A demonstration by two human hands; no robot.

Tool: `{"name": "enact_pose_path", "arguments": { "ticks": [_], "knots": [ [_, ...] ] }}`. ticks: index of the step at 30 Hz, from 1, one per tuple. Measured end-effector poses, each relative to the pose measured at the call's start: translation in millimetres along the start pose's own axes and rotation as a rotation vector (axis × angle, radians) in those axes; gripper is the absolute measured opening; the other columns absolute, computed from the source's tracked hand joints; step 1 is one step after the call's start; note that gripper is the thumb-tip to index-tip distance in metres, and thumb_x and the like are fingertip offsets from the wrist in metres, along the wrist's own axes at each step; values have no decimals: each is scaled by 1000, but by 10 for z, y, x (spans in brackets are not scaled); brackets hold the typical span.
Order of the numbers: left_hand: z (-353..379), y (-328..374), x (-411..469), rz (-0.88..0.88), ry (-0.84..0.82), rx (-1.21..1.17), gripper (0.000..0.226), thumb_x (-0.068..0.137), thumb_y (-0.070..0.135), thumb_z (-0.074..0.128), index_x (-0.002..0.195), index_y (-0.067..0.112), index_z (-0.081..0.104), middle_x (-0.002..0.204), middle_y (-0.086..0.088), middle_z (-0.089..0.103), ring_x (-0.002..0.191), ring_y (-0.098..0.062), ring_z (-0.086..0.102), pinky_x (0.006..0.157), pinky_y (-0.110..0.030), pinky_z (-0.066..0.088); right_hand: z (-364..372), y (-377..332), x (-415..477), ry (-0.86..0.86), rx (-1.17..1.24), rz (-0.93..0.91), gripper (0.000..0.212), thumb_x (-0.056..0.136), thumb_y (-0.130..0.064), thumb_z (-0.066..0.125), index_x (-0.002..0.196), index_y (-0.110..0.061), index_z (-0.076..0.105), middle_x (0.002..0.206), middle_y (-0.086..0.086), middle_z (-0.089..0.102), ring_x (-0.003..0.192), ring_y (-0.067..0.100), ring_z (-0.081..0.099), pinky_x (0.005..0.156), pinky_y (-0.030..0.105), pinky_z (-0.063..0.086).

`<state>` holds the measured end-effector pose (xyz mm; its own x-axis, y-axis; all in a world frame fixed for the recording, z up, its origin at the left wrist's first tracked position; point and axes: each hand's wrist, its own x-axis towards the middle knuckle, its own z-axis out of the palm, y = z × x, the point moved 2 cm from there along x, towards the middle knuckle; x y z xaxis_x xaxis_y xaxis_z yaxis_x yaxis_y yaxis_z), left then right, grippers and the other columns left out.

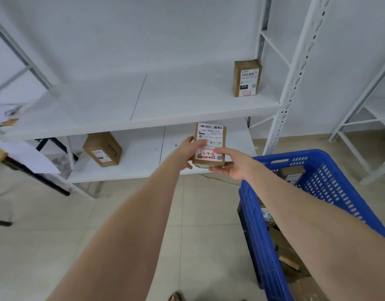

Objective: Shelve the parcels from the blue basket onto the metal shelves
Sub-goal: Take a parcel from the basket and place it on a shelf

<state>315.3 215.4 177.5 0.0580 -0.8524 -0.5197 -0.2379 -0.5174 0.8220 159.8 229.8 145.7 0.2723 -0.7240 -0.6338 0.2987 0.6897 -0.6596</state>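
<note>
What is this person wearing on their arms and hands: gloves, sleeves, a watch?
Nothing that shows. The left hand and right hand are ungloved; the left forearm and right forearm are bare to the picture's edge, with no sleeve in view. There is no watch or bracelet on either wrist. Rings are too small to tell.

Blue on the basket (261, 235), slotted in rows. White across the metal shelves (187, 101). Brown parcel (210, 148); white label (211, 133) with black barcode, red-boxed marking. Beige floor (56, 235) tiles.
</note>
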Motion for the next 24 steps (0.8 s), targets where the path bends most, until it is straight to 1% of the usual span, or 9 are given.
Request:
{"name": "enact_pose_path", "arguments": {
  "ticks": [2,4,5,7,10,13,16,20,24],
  "knots": [
    [-316,-64,71,51,69,-60,70,91,26,62,149,30,23,122,-9,63,109,-28,59,97,-49,44,237,85,101,5,-17,0,28,83,-11,73,108,-5,62,105,24,65,97,43,67,85,40,58],
    [-657,-105,117,101,129,-28,65,93,21,60,148,32,28,113,-10,65,100,-26,62,85,-40,50,497,188,221,-1,-39,12,24,83,-8,72,103,-4,61,107,23,65,106,42,64,93,43,54],
    [-833,-141,151,111,143,-1,59,93,18,60,144,30,34,110,-10,66,97,-26,64,84,-41,52,644,247,283,-5,-52,22,24,83,-7,72,104,-4,60,107,22,66,107,41,64,90,42,55],
    [-1172,-229,223,112,158,36,50,92,13,61,138,24,45,109,-13,68,95,-29,67,87,-48,54,954,361,426,2,-81,36,24,84,-6,71,104,-4,59,101,20,67,101,37,66,78,39,59],
    [-1655,-372,299,105,176,72,44,92,7,60,133,19,49,111,-17,67,89,-30,67,84,-47,56,1402,532,677,17,-124,60,22,84,-5,70,103,-4,60,94,17,68,86,30,67,68,37,61],
    [-2103,-508,409,101,185,93,43,92,4,58,131,17,49,110,-18,66,87,-30,67,79,-47,57,1788,694,947,23,-195,86,22,83,-6,72,101,-7,62,94,14,70,84,26,68,71,36,60],
    [-2466,-639,551,77,195,124,45,92,2,57,132,19,47,110,-15,66,91,-31,68,78,-48,57,2090,801,1229,48,-255,95,28,80,-6,74,106,-10,64,99,12,72,88,24,70,67,35,60],
    [-2816,-746,781,45,202,144,46,94,2,54,134,22,46,110,-13,65,96,-30,67,80,-47,58,2405,836,1573,56,-304,98,30,81,-5,73,110,-11,65,101,10,72,93,23,69,68,34,58],
    [-3056,-815,1110,10,201,148,44,94,1,51,133,22,47,108,-12,65,91,-28,67,79,-46,58,2587,841,1921,52,-292,126,28,82,-2,72,108,-9,64,103,12,71,94,23,68,65,34,57]
  ]
}}
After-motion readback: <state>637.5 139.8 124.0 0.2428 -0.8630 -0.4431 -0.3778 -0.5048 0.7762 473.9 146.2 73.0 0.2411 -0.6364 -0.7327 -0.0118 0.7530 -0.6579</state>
